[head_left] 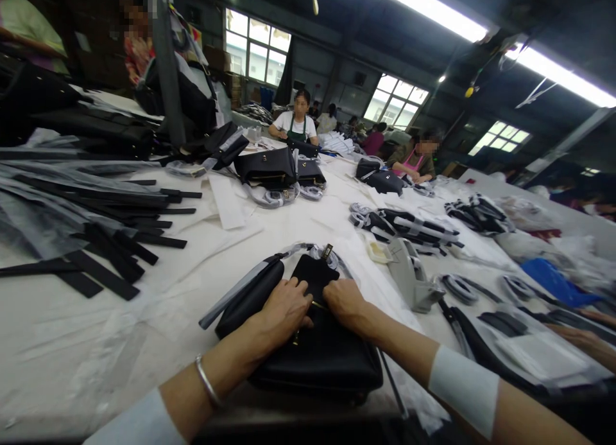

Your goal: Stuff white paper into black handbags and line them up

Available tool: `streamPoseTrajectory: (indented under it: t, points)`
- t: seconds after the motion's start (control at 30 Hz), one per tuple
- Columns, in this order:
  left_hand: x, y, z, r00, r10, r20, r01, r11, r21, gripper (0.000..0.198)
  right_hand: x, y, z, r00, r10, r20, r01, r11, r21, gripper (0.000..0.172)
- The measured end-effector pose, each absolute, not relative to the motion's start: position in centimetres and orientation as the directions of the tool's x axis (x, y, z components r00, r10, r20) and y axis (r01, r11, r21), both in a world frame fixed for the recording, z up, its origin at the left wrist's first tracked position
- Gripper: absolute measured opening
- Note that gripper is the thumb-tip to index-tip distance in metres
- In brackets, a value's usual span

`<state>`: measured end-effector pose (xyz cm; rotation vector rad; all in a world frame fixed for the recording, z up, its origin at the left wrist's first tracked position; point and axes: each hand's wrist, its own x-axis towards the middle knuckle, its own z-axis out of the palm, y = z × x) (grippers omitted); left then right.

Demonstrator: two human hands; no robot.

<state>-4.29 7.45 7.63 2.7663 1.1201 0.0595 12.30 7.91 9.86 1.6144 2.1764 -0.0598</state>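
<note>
A black handbag (317, 361) lies at the table's near edge with gold-coloured metal fittings on its front. My left hand (287, 307), below a silver bangle, presses curled fingers onto the bag by its zipped opening. On the other side of the opening, my right hand (347, 304) is closed on the bag's edge; its fingertips are hidden. Between the two hands a black flap (315, 275) stands up with a small metal clasp (328, 250) at its top. A wrapped strap (240, 291) runs along the bag's left side.
Many black strips (115, 239) in clear film spread across the left. Several finished-looking handbags (267, 165) stand farther back. A grey tape dispenser (414, 275) is at right, near wrapped bag parts (510, 342). Co-workers (296, 121) sit around the white table (173, 329).
</note>
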Motion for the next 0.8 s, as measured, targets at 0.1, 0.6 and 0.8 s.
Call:
streamPoseTrajectory:
  t: [0.1,0.6,0.8]
  points:
    - [-4.3,7.4,7.7,0.722,0.692,-0.014,0.684,-0.711,0.165,0.035,12.9,7.7,10.6,-0.216,0.921,-0.324,0.943,0.283,0.176,0.022]
    - [-4.8,7.7,8.4,0.702,0.712,-0.026,0.694,-0.675,0.250,0.034,10.8,12.2,14.2,-0.335,0.811,-0.480,0.924,0.183,-0.335,0.011]
    - [-4.8,7.6,8.6,0.674,0.738,-0.015,0.708,-0.641,0.297,0.028,12.2,10.5,12.5,-0.293,0.764,-0.575,0.744,-0.195,-0.639,0.010]
